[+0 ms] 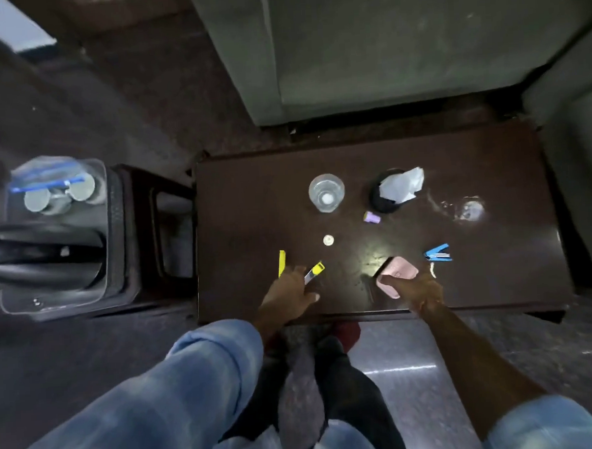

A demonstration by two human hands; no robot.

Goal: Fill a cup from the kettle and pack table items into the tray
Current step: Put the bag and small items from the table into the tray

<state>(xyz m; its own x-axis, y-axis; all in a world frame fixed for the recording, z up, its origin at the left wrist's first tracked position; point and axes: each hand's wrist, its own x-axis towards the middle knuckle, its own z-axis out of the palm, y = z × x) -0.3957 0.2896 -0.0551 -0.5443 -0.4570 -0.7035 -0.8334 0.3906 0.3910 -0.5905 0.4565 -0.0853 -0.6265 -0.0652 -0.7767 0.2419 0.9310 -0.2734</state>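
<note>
Pinching the yellow marker point(313, 273) in your left hand point(289, 295), your right hand point(419, 291) grips the pink case point(396, 276), seemingly both bound for the tray point(106, 213)

**Materials and finishes, tabletop view**

Table point(496, 282): dark wood, glossy, with a bright glare patch near centre. Cup point(326, 191): clear glass, smooth. Tray point(104, 234): transparent plastic, glossy rim. Kettle point(42, 258): dark, smooth, semi-gloss. Stapler point(438, 253): blue, shiny; material unclear. Black holder point(380, 199): matt, stuffed with crumpled white paper point(404, 184). Pink case point(396, 274): matt. Sleeve point(193, 384): blue denim cloth.
</note>
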